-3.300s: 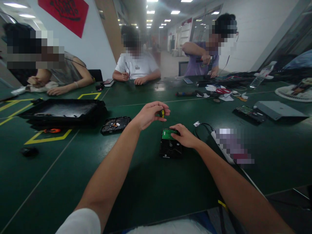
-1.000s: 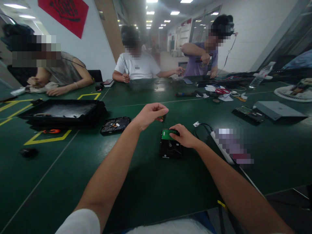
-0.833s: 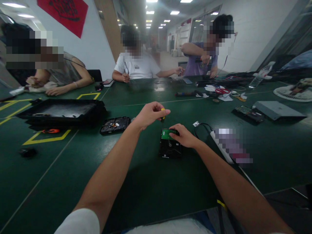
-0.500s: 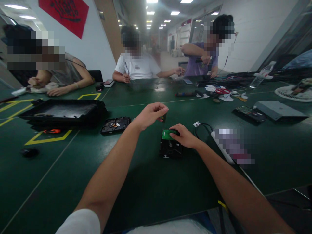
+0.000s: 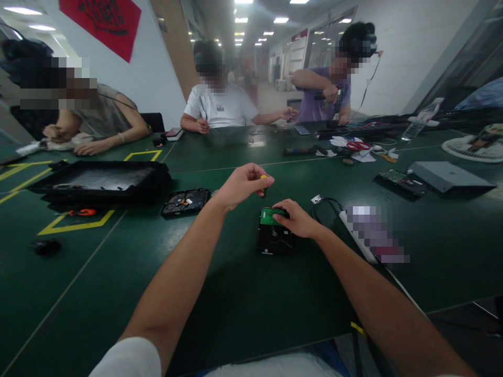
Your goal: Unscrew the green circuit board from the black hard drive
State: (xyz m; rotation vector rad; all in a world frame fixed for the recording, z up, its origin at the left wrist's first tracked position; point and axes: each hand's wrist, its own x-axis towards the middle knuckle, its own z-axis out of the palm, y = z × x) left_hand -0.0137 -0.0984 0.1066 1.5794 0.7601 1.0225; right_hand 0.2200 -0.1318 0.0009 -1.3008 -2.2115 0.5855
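Hard drive, black with a green circuit board at its far end, lying flat on the dark green table, directly under the right hand and nearer the wearer than the left hand, which is raised above and just beyond its far left corner. Right hand: half curled, thumb on the circuit board and fingers bent over the far right corner, so that it has hold of the drive and hides that corner. Left hand: thumb and fingers pinched together around a small yellow-and-dark tool; the grasp covers most of the tool, and whether its lower end touches the drive cannot be told. Left of the drive, near the left forearm, lies a second drive; farther left are a shallow black tray, an orange-handled tool at its near edge, and a small black object. Right of the right hand lie a dark cable and a white strip, partly masked by blur. Well apart to the far right are a board-bearing unit, a grey box and a tilted clear bottle. Three other people sit across the table.
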